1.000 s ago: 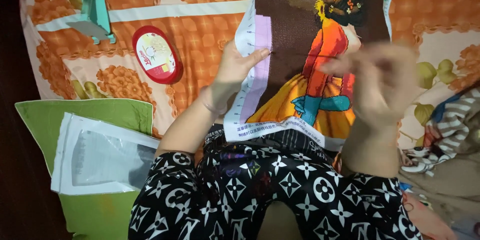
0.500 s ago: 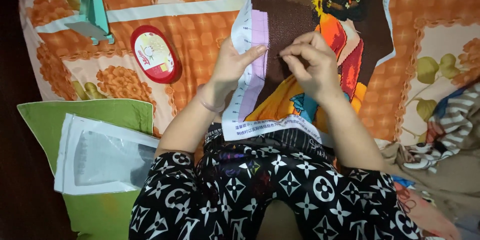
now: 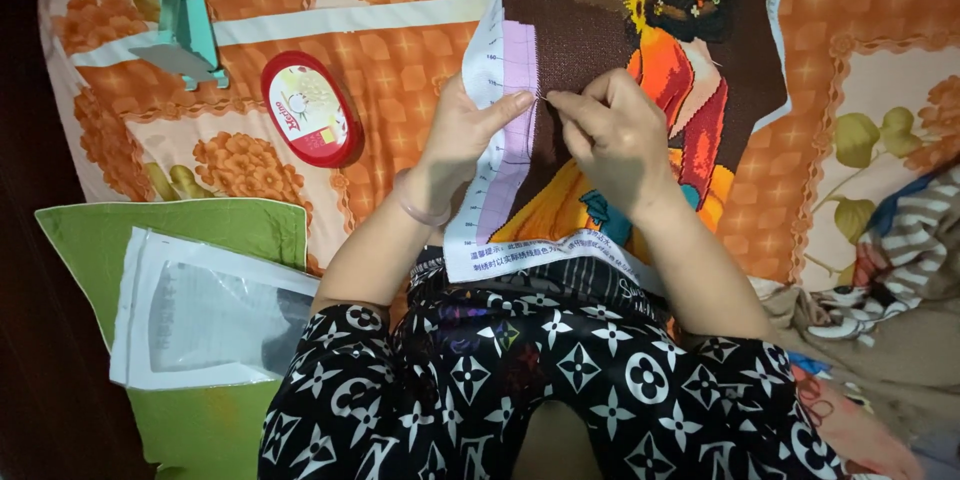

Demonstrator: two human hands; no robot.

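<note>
Pinching a needle point(image 3: 541, 95), the right hand point(image 3: 612, 135) is worked against the cross-stitch canvas point(image 3: 600, 30). The canvas edge is pinched by the left hand point(image 3: 462, 135). A fingertip could be pricked, judging by closeness.

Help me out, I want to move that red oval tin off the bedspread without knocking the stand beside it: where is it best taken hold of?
Hold the red oval tin across its narrow width, fingers on the two long sides, coming from above. It lies flat, lid up, so the low rim is probably the only grip. The teal stand sits to its upper left; the side toward the left hand looks freer.
</note>
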